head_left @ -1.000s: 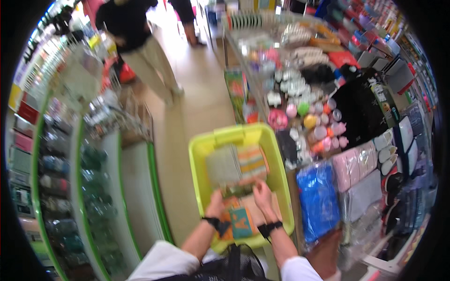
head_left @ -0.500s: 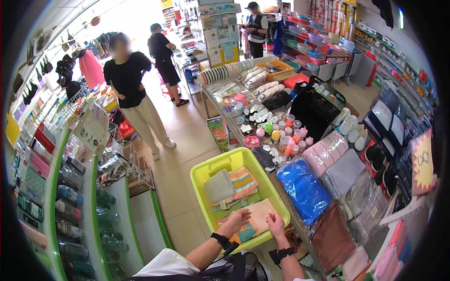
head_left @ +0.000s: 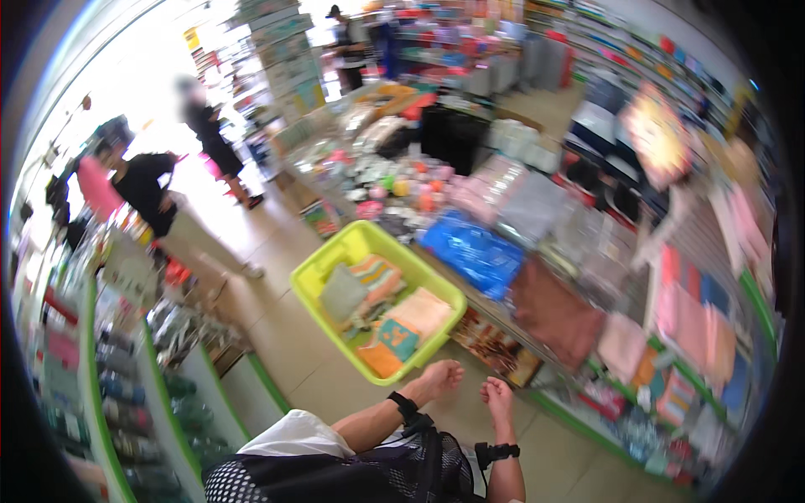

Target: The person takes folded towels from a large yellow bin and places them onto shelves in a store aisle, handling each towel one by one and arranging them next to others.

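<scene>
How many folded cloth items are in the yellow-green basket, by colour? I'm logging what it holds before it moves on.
In the yellow-green basket, near the left hand and right hand, as far as the blur allows:
Grey-green: 1
Striped orange and teal: 1
Pale peach: 1
Teal, patterned: 1
Orange: 1
Total: 5

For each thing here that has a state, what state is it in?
Yellow basket: open-topped, on the floor, holding folded cloths.
Cloths: folded, lying flat in the basket.
Left hand: empty, loosely curled, at the basket's near rim.
Right hand: empty, curled, clear of the basket.
</scene>
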Demonstrator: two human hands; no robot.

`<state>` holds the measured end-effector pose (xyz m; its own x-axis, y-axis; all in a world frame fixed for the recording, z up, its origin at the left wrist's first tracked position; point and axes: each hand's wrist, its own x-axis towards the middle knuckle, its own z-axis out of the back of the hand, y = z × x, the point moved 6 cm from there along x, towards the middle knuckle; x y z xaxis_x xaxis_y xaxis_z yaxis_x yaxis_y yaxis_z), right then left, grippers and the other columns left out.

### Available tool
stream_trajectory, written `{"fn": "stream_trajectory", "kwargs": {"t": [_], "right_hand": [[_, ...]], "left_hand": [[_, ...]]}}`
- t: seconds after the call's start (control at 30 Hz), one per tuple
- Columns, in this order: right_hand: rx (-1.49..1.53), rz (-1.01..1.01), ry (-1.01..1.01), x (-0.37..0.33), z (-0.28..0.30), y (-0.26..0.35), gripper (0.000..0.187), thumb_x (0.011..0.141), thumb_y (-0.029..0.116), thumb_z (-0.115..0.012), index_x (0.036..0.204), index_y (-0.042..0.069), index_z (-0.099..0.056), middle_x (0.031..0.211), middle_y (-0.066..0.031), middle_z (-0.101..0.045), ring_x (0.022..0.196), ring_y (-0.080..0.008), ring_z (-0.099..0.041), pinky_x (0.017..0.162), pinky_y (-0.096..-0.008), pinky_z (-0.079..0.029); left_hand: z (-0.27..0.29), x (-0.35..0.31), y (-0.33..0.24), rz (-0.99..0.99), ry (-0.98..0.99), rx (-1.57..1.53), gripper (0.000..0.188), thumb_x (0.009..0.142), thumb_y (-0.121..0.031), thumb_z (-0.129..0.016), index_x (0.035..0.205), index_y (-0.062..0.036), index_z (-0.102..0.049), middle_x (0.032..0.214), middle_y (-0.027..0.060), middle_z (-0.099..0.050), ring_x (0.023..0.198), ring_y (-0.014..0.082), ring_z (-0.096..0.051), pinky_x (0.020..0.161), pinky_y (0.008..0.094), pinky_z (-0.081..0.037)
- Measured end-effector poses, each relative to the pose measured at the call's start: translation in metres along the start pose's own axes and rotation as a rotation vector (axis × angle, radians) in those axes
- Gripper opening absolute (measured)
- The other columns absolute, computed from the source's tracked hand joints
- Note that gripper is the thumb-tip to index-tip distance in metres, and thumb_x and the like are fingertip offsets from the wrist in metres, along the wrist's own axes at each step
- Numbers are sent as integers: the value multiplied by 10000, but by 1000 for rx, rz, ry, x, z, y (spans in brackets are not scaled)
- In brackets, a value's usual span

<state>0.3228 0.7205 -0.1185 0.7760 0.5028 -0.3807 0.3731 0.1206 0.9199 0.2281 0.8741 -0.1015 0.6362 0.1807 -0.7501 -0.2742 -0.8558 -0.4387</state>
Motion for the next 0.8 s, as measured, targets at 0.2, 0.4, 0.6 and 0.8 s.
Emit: {"fn": "stream_trajectory", "kwargs": {"t": [0.2, 0.4, 0.6, 0.8], "right_hand": [[228, -53, -148, -60, 172, -36, 203, 885, 120, -481, 1060, 23, -516, 875, -61, -615, 719, -123, -588, 610, -241, -471], [438, -14, -467, -151, 391, -75, 181, 865, 73, -469, 1022, 10, -533, 851, -71, -614, 678, -124, -575, 566, -230, -458], [441, 143, -801, -261, 553, -108, 230, 851, 124, -497, 1050, 13, -533, 872, -73, -609, 703, -123, -573, 574, -228, -452], [601, -24, -1006, -352, 628, -125, 291, 875, 218, -512, 1101, 36, -522, 966, -78, -603, 830, -153, -580, 734, -282, -457]], "left_hand": [[-127, 44, 104, 98, 97, 139, 89, 854, -175, -475, 869, -116, -540, 735, 1, -603, 629, 133, -558, 593, 281, -468], [-302, 53, 267, 262, 307, 388, 120, 852, -197, -502, 898, -94, -545, 820, 28, -600, 730, 154, -570, 659, 295, -473], [-418, 64, 417, 353, 367, 568, 146, 846, -193, -522, 873, -56, -564, 809, 39, -607, 747, 157, -576, 680, 295, -473], [-498, 59, 530, 475, 505, 806, 136, 838, -191, -520, 845, -64, -568, 798, 27, -594, 756, 147, -566, 679, 284, -458]]}}
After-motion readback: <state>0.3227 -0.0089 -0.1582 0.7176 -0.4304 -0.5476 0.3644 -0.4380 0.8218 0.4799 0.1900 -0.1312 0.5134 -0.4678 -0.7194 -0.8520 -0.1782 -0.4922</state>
